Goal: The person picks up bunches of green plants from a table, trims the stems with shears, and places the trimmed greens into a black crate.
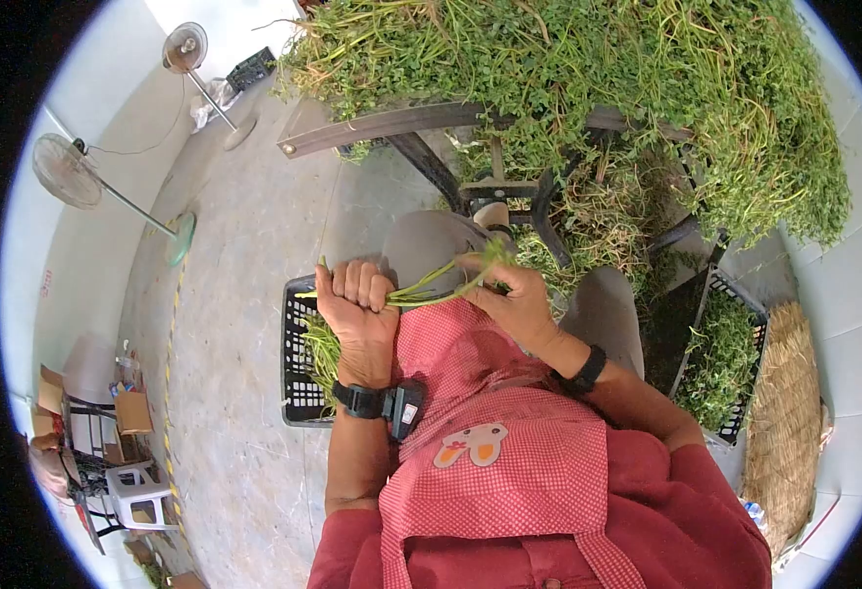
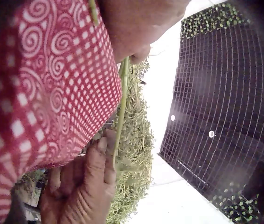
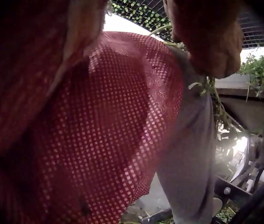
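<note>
My left hand (image 1: 357,304) is curled in a fist round a small bunch of thin green stems (image 1: 416,294), held above the lap. Their cut ends poke out on the left side of the fist. At the leafy end, my right hand (image 1: 517,306) pinches the stems between thumb and fingers. The left wrist view shows one long stem (image 2: 121,105) stretched between the two hands. In the right wrist view, a few leaves hang below the right hand (image 3: 209,42). A red checked apron (image 1: 450,339) lies beneath both hands.
Ahead stands a metal-edged table (image 1: 382,125) heaped with leafy greens (image 1: 568,59). On the left is a black crate (image 1: 290,393) with stems inside; on the right, another crate (image 1: 759,339) holds leaves. Plant litter (image 1: 602,216) lies under the table. Two fans (image 1: 68,172) stand far left.
</note>
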